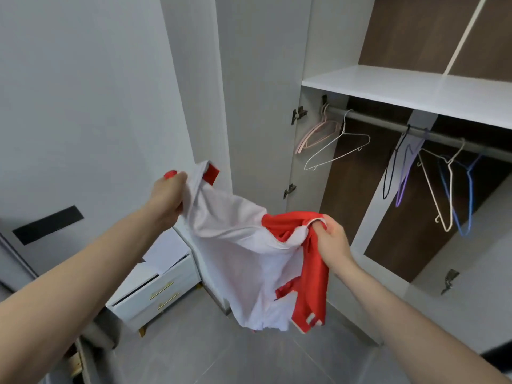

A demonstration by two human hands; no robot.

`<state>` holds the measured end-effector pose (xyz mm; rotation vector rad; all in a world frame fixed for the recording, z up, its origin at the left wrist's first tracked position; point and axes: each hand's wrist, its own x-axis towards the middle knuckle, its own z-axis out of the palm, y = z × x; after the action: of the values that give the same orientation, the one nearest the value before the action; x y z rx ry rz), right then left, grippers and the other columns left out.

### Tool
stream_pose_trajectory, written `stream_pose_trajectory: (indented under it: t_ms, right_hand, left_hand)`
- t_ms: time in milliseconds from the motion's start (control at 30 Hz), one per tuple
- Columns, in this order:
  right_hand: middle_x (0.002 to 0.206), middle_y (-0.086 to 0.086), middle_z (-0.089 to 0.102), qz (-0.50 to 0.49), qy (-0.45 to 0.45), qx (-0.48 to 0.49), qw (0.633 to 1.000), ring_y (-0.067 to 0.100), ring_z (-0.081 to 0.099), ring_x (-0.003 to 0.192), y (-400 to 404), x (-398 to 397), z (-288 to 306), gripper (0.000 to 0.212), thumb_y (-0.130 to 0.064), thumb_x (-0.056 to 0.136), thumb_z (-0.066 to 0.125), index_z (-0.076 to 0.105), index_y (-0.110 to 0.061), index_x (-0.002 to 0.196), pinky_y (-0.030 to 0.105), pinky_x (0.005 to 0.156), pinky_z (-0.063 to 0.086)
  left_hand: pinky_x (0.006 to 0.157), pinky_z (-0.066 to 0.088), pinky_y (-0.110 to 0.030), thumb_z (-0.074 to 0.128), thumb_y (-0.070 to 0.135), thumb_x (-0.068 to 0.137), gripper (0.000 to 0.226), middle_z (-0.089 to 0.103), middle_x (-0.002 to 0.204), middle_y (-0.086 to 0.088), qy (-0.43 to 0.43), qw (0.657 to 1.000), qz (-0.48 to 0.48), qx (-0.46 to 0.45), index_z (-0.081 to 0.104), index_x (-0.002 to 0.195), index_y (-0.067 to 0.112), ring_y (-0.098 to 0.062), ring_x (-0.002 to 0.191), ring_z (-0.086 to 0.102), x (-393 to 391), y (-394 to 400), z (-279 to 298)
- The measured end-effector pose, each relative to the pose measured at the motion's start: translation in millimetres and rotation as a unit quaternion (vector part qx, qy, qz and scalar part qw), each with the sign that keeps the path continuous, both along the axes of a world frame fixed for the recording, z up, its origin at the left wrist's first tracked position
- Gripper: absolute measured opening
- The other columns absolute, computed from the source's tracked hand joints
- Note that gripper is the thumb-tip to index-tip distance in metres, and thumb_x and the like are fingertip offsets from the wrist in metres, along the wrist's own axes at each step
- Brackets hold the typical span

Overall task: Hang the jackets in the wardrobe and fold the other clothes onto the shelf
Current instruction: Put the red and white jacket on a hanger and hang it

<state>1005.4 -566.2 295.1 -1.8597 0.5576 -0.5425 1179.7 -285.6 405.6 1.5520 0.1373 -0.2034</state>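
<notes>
A red and white garment (243, 245) hangs in the air in front of the open wardrobe. My left hand (169, 196) grips its upper left edge, raised at the left. My right hand (331, 239) grips a bunched red part lower and to the right. The cloth sags between both hands, its white inside facing me and a red sleeve drooping below my right hand. The wardrobe's white shelf (415, 90) runs across the upper right. Below it the metal rail (432, 133) carries several bare hangers, among them a white wire hanger (336, 149).
The open wardrobe door (260, 79) stands just behind the garment. A white bedside drawer unit (158, 289) with gold handles sits low at the left on the grey tiled floor (221, 353). More coloured hangers (448, 189) dangle at the right of the rail.
</notes>
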Motion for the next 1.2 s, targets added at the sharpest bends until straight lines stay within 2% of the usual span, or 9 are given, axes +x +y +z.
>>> stream_pose_trajectory:
  t_ms: [100, 234, 400, 534, 701, 801, 968, 1034, 1201]
  right_hand:
    - [0.084, -0.004, 0.074, 0.063, -0.022, -0.063, 0.996, 0.004, 0.066, 0.082, -12.1, 1.6, 50.6, 0.023, -0.015, 0.101, 0.057, 0.075, -0.018, 0.088, 0.027, 0.078, 0.048]
    - [0.078, 0.010, 0.069, 0.159, 0.032, -0.171, 0.972, 0.014, 0.063, 0.073, -12.0, 13.3, 95.2, 0.028, -0.029, 0.098, 0.063, 0.072, -0.009, 0.082, 0.035, 0.072, 0.046]
    - [0.060, -0.003, 0.059, 0.251, 0.091, -0.277, 0.923, 0.003, 0.049, 0.057, 5.2, 30.5, 112.1, 0.032, -0.036, 0.097, 0.064, 0.067, -0.015, 0.072, 0.021, 0.056, 0.036]
    - [0.078, 0.002, 0.072, 0.246, 0.119, -0.300, 0.914, 0.017, 0.065, 0.075, -13.3, 20.1, 114.6, 0.036, -0.046, 0.099, 0.057, 0.074, -0.017, 0.088, 0.041, 0.075, 0.053]
    - [0.117, -0.016, 0.073, 0.167, 0.108, -0.410, 0.890, 0.017, 0.063, 0.116, -37.5, -2.8, 93.0, 0.029, -0.046, 0.106, 0.048, 0.074, -0.038, 0.115, 0.040, 0.098, 0.047]
    - [0.126, -0.016, 0.071, 0.153, 0.006, -0.312, 0.937, 0.010, 0.061, 0.122, -43.7, -3.6, 88.7, 0.029, -0.039, 0.107, 0.050, 0.073, -0.034, 0.125, 0.038, 0.105, 0.048]
    - [0.076, 0.001, 0.072, 0.187, -0.035, -0.019, 0.982, 0.015, 0.070, 0.069, -38.2, 2.3, 85.6, 0.038, -0.049, 0.101, 0.050, 0.071, -0.017, 0.096, 0.034, 0.067, 0.058]
    - [0.091, -0.002, 0.076, 0.206, -0.019, 0.046, 0.977, 0.015, 0.074, 0.084, -31.2, 1.6, 72.8, 0.044, -0.059, 0.094, 0.058, 0.070, -0.019, 0.106, 0.036, 0.078, 0.061]
    - [0.100, 0.015, 0.077, 0.203, 0.096, -0.013, 0.974, 0.034, 0.074, 0.094, -5.1, 8.3, 13.3, 0.054, -0.055, 0.087, 0.073, 0.071, -0.004, 0.103, 0.050, 0.086, 0.058]
  left_hand:
    - [0.071, 0.050, -0.040, 0.061, 0.017, 0.098, 0.005, 0.053, 0.099, -0.010, 0.010, 0.981, -0.066, 0.181, 0.059, 0.097, 0.012, -0.026, 0.084, 0.055, -6.3, 13.9, -49.8]
    - [0.089, 0.049, -0.033, 0.074, 0.035, 0.089, 0.071, 0.050, 0.136, 0.001, -0.101, 0.908, -0.241, 0.329, 0.038, 0.147, 0.016, -0.020, 0.112, 0.059, -56.2, -12.1, -76.0]
    - [0.092, 0.051, -0.033, 0.077, 0.054, 0.076, 0.057, 0.066, 0.116, 0.010, -0.248, 0.854, -0.355, 0.289, 0.057, 0.120, 0.024, -0.009, 0.107, 0.063, -97.4, -78.4, -52.6]
    - [0.082, 0.052, -0.048, 0.070, 0.033, 0.094, 0.025, 0.067, 0.082, -0.005, -0.289, 0.849, -0.314, 0.310, 0.058, 0.083, 0.015, -0.031, 0.086, 0.063, -69.7, -90.2, -40.1]
    - [0.055, 0.037, -0.033, 0.067, 0.035, 0.084, 0.036, 0.045, 0.054, 0.008, -0.331, 0.847, -0.301, 0.287, 0.045, 0.061, 0.018, -0.012, 0.053, 0.041, -52.5, -96.3, -24.6]
    - [0.051, 0.031, -0.030, 0.071, 0.024, 0.086, 0.042, 0.041, 0.048, 0.010, -0.345, 0.846, -0.301, 0.274, 0.042, 0.057, 0.019, -0.010, 0.050, 0.036, -46.1, -108.1, -14.5]
    - [0.047, 0.029, -0.020, 0.076, 0.027, 0.088, 0.044, 0.040, 0.048, 0.013, -0.338, 0.864, -0.303, 0.219, 0.048, 0.055, 0.021, -0.007, 0.047, 0.035, -32.9, -116.4, 3.5]
    - [0.051, 0.036, -0.019, 0.075, 0.030, 0.090, 0.035, 0.050, 0.053, 0.014, -0.310, 0.877, -0.313, 0.192, 0.061, 0.061, 0.017, -0.005, 0.049, 0.043, -32.3, -120.5, 11.7]
    - [0.045, 0.027, -0.018, 0.066, 0.044, 0.098, 0.063, 0.030, 0.047, 0.012, -0.316, 0.879, -0.327, 0.142, 0.035, 0.047, 0.022, -0.007, 0.045, 0.028, -34.7, -129.5, 38.9]
